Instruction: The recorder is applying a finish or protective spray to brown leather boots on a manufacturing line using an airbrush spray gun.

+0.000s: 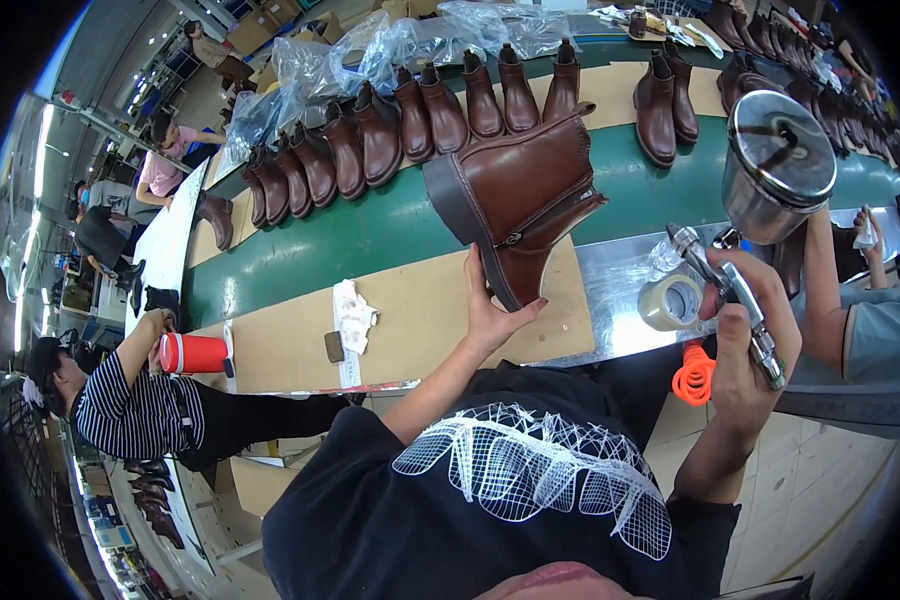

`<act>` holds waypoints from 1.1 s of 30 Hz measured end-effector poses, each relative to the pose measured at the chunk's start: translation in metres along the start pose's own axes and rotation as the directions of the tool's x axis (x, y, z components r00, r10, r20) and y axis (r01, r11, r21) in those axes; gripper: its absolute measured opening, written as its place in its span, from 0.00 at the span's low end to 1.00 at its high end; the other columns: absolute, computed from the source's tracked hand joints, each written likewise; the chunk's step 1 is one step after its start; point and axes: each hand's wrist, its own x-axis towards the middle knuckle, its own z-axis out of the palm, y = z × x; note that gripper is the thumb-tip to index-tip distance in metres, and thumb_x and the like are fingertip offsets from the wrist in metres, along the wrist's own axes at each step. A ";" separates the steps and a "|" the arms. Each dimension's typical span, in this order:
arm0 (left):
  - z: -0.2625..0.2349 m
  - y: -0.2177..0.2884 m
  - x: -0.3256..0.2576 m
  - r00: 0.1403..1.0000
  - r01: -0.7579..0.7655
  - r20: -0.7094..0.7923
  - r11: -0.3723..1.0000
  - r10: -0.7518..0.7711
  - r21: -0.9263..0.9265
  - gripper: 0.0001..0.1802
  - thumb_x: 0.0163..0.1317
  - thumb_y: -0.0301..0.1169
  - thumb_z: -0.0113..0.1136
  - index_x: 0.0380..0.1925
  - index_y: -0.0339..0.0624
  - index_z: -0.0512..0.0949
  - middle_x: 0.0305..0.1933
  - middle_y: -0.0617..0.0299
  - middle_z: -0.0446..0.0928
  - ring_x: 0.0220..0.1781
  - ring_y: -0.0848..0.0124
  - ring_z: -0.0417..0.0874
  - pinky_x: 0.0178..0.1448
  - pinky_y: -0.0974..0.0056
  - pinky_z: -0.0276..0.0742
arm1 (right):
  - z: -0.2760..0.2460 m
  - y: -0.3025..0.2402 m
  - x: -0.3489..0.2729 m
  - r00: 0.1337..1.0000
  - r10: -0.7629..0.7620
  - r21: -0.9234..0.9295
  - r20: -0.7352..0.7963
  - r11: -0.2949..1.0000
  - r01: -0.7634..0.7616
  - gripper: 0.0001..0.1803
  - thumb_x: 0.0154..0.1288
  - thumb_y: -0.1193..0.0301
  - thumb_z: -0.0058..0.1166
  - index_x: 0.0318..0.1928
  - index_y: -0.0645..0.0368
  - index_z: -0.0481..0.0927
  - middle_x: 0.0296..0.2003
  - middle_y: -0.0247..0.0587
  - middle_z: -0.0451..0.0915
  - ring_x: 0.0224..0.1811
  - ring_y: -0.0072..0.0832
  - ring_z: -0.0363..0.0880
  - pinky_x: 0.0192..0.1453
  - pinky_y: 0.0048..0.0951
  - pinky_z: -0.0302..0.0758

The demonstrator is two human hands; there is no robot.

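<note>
My left hand [494, 318] is closed around a brown leather ankle boot [520, 185], gripping it by the dark sole. The boot is raised and tilted on its side, its side zip facing me. On the right, my right hand [748, 360] is wrapped round a metal spray gun [742, 300] with a large silver cup [778, 150] on top. The gun's nozzle points left, toward the boot, with a gap between them. Below the boot lies brown cardboard [420, 300] on the bench.
Rows of brown boots [375, 140] stand along the green bench [300, 255]. Nearer are a tape roll [668, 302], a white cloth [354, 318], a small brown block [334, 347] and an orange coiled hose [693, 374]. A co-worker in stripes [140, 400] works beside a red jug [194, 353].
</note>
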 end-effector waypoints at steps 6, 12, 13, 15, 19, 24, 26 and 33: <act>0.000 0.008 0.006 1.000 0.013 -0.025 1.000 -0.013 -0.025 0.71 0.38 0.37 0.82 0.74 0.39 0.38 0.67 0.51 0.54 0.70 0.57 0.63 0.63 0.54 0.72 | 0.004 0.005 -0.013 0.998 0.059 0.025 0.036 0.998 -0.060 0.15 0.68 0.67 0.56 0.47 0.66 0.80 0.39 0.40 0.80 0.34 0.21 0.74 0.40 0.23 0.70; 0.004 0.009 0.009 0.999 -0.012 -0.038 0.999 0.011 -0.040 0.71 0.38 0.36 0.82 0.74 0.40 0.39 0.68 0.52 0.54 0.69 0.58 0.64 0.61 0.54 0.76 | 0.016 0.002 -0.021 0.990 0.076 0.013 0.115 0.997 -0.078 0.17 0.64 0.64 0.61 0.47 0.63 0.81 0.39 0.42 0.83 0.36 0.30 0.77 0.47 0.29 0.70; 0.005 0.008 0.010 0.999 -0.020 -0.037 0.998 0.019 -0.054 0.71 0.38 0.36 0.82 0.75 0.40 0.38 0.68 0.52 0.54 0.69 0.58 0.65 0.61 0.54 0.76 | 0.019 0.001 -0.022 0.988 0.060 0.019 0.145 0.998 -0.063 0.17 0.63 0.63 0.62 0.46 0.63 0.82 0.38 0.42 0.84 0.37 0.32 0.77 0.48 0.30 0.70; 0.005 0.009 0.010 0.999 -0.028 -0.036 0.997 0.026 -0.066 0.71 0.38 0.36 0.82 0.75 0.40 0.38 0.68 0.52 0.54 0.68 0.58 0.66 0.61 0.55 0.77 | 0.026 -0.001 -0.025 0.983 0.083 0.044 0.164 0.995 -0.092 0.17 0.61 0.63 0.64 0.46 0.62 0.82 0.38 0.40 0.84 0.36 0.30 0.77 0.47 0.29 0.68; 0.006 0.018 0.012 0.998 0.054 -0.001 0.991 -0.055 -0.126 0.69 0.40 0.35 0.80 0.75 0.41 0.39 0.70 0.53 0.54 0.68 0.59 0.66 0.62 0.55 0.76 | 0.029 0.000 -0.026 0.958 0.035 0.062 0.285 0.997 -0.055 0.18 0.60 0.62 0.65 0.46 0.60 0.83 0.35 0.38 0.85 0.32 0.25 0.76 0.44 0.27 0.62; -0.013 0.018 0.018 0.948 0.315 0.186 0.836 -0.258 -0.449 0.50 0.51 0.34 0.71 0.71 0.40 0.53 0.64 0.49 0.68 0.66 0.62 0.71 0.67 0.58 0.71 | 0.020 -0.001 -0.033 0.995 0.069 0.119 0.066 0.990 -0.077 0.25 0.63 0.56 0.60 0.48 0.67 0.81 0.33 0.45 0.83 0.34 0.29 0.80 0.45 0.28 0.70; -0.024 0.015 0.018 0.873 0.486 0.296 0.639 -0.387 -0.596 0.46 0.54 0.42 0.67 0.68 0.37 0.56 0.62 0.47 0.70 0.61 0.56 0.75 0.61 0.53 0.77 | 0.010 -0.004 -0.038 0.986 0.166 0.142 0.023 0.976 -0.168 0.28 0.64 0.54 0.57 0.49 0.70 0.79 0.35 0.48 0.82 0.36 0.28 0.80 0.45 0.26 0.72; -0.036 0.040 0.032 0.723 0.680 0.659 0.042 -0.205 -0.732 0.48 0.59 0.59 0.57 0.69 0.38 0.56 0.60 0.36 0.69 0.54 0.43 0.79 0.44 0.46 0.87 | 0.002 0.001 -0.039 0.991 0.134 0.079 -0.013 0.988 -0.132 0.30 0.66 0.51 0.55 0.48 0.71 0.79 0.36 0.47 0.81 0.36 0.28 0.79 0.45 0.27 0.71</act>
